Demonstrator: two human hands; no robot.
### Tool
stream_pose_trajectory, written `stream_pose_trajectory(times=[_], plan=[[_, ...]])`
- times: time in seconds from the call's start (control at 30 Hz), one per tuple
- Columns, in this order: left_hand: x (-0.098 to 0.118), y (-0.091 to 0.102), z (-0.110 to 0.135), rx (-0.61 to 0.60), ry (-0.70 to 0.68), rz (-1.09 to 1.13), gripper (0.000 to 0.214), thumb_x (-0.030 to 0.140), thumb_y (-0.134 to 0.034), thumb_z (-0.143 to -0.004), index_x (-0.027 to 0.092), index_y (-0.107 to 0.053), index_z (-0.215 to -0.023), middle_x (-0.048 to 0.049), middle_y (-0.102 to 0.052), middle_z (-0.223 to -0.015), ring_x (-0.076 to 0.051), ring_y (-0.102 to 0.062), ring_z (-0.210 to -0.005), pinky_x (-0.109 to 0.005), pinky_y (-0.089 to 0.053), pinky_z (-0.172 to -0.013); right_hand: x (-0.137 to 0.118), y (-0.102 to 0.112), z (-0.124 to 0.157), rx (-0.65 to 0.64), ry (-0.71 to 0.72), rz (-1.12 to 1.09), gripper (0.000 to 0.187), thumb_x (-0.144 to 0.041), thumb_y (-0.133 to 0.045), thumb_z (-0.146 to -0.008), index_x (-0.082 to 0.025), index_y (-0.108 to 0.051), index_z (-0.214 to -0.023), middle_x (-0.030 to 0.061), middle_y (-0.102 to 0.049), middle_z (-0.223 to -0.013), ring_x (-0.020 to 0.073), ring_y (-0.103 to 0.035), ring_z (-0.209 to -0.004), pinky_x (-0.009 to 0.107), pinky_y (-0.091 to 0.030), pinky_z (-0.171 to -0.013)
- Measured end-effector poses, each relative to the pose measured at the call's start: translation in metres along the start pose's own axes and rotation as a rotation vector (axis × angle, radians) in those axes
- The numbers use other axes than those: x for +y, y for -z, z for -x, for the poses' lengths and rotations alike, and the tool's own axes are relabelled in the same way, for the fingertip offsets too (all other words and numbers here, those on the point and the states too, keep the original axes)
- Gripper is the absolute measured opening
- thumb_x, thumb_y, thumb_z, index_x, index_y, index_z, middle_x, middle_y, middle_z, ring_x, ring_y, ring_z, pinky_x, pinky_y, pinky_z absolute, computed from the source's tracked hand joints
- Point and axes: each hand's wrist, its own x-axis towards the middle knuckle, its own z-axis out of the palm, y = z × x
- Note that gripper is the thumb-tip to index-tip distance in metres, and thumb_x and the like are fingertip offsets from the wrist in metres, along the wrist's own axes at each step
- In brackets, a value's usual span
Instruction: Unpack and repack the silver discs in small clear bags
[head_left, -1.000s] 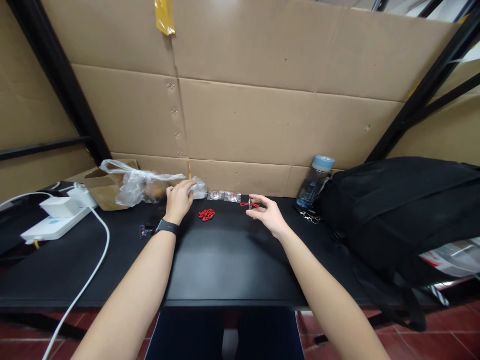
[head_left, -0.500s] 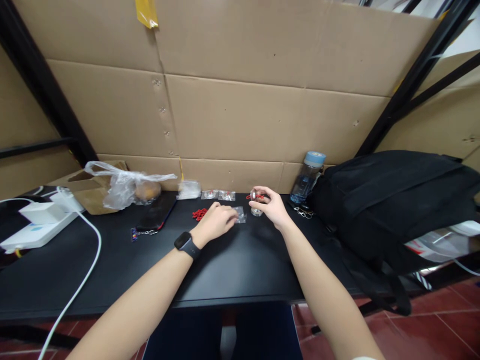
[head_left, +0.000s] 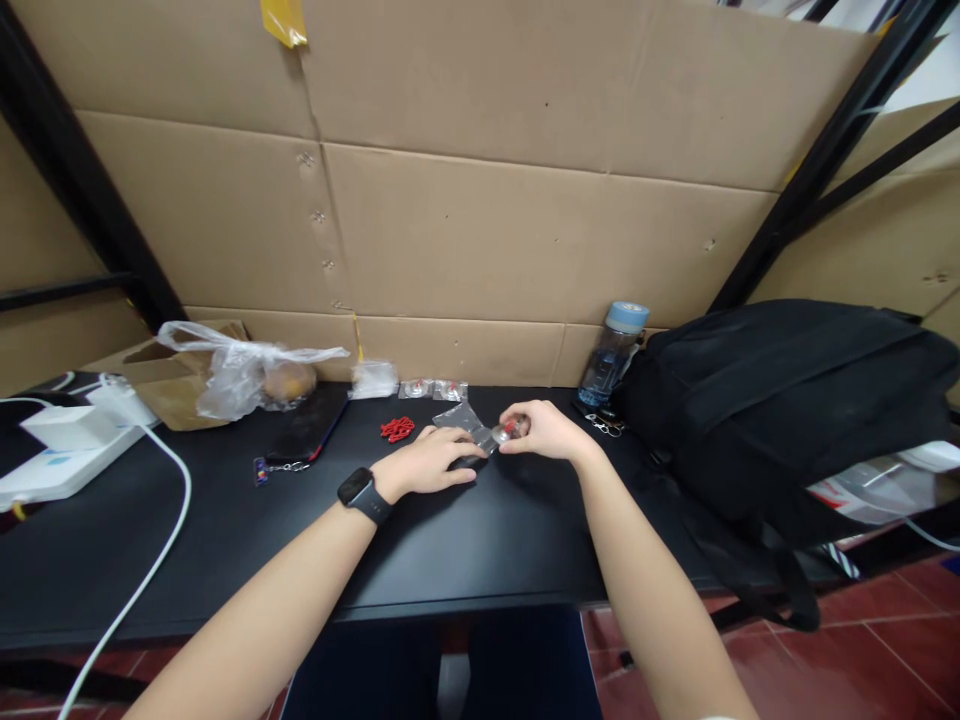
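Note:
My right hand (head_left: 553, 432) is closed around a small round clear piece with red cord (head_left: 511, 430), held just above the black table (head_left: 480, 540). Right beside that piece, a small clear plastic bag (head_left: 459, 416) lies on the table. Fingers outstretched, my left hand (head_left: 431, 462) rests over the bag's near part; a dark watch is on that wrist. Left of the bag is a little heap of red cords (head_left: 397, 429). Behind it are two filled clear packets with red bits (head_left: 433, 390) and a stack of clear bags (head_left: 373, 380).
At the right stand a blue-capped water bottle (head_left: 609, 355), keys (head_left: 604, 425) and a black backpack (head_left: 780, 420). To the left are a dark pouch (head_left: 307, 425), a tied plastic bag (head_left: 240, 375) and a power strip (head_left: 82, 450) with a white cable. Cardboard (head_left: 480, 220) walls the back.
My right hand has brought the round piece lower and toward the plastic bag. My left hand has shifted slightly nearer me, its fingers now spread over the bag, leaving the red cords in full view.

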Motion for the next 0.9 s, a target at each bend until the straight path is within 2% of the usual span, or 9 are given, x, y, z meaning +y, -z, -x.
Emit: stream_pose_trajectory(times=[0.1,0.3,0.6,0.77,0.9], plan=[[0.004,0.000,0.001,-0.022,0.064,-0.050,0.036,0.049,-0.058,-0.093,0.042,-0.065,-0.127,-0.0048,-0.056,-0.139,-0.033,-0.047,-0.132,-0.048,-0.036,-0.107,-0.003,0.000,0.002,-0.079,-0.019,0.049,0.036,-0.041,-0.088,-0.057,-0.019,-0.075,-0.083,0.0007,-0.073,-0.075,0.0153,-0.063,-0.063,0.025,-0.045,-0.061],[0.009,0.003,0.001,-0.202,0.142,-0.075,0.044,0.052,-0.054,-0.094,0.051,-0.053,-0.138,-0.0037,-0.037,-0.158,-0.038,-0.033,-0.143,-0.062,-0.025,-0.111,-0.006,-0.010,0.000,-0.149,-0.077,0.157,0.035,-0.040,-0.088,-0.058,-0.018,-0.072,-0.079,0.0011,-0.072,-0.076,0.0165,-0.066,-0.070,0.024,-0.046,-0.065],[0.003,0.003,0.001,-0.236,0.061,-0.005,0.046,0.046,-0.059,-0.093,0.051,-0.053,-0.138,-0.0034,-0.034,-0.161,-0.036,-0.027,-0.148,-0.062,-0.022,-0.113,-0.002,-0.021,-0.007,-0.125,-0.021,0.143,0.030,-0.031,-0.090,-0.057,-0.016,-0.076,-0.079,0.0009,-0.070,-0.074,0.0155,-0.064,-0.068,0.022,-0.043,-0.061],[0.004,0.006,0.001,-0.239,0.045,0.008,0.044,0.043,-0.058,-0.093,0.051,-0.054,-0.136,-0.0014,-0.033,-0.162,-0.034,-0.027,-0.148,-0.062,-0.023,-0.113,-0.001,-0.021,-0.007,-0.209,-0.003,0.041,0.019,-0.021,-0.081,-0.070,-0.017,-0.080,-0.088,0.0022,-0.073,-0.077,0.0166,-0.068,-0.072,0.023,-0.048,-0.065],[0.005,0.007,0.002,-0.236,0.038,0.016,0.047,0.042,-0.060,-0.092,0.051,-0.053,-0.137,-0.0005,-0.030,-0.163,-0.035,-0.027,-0.149,-0.063,-0.023,-0.113,-0.004,-0.029,-0.011,-0.127,0.030,0.076,0.016,-0.020,-0.083,-0.069,-0.018,-0.078,-0.084,0.0003,-0.070,-0.072,0.0145,-0.065,-0.068,0.022,-0.045,-0.064]])
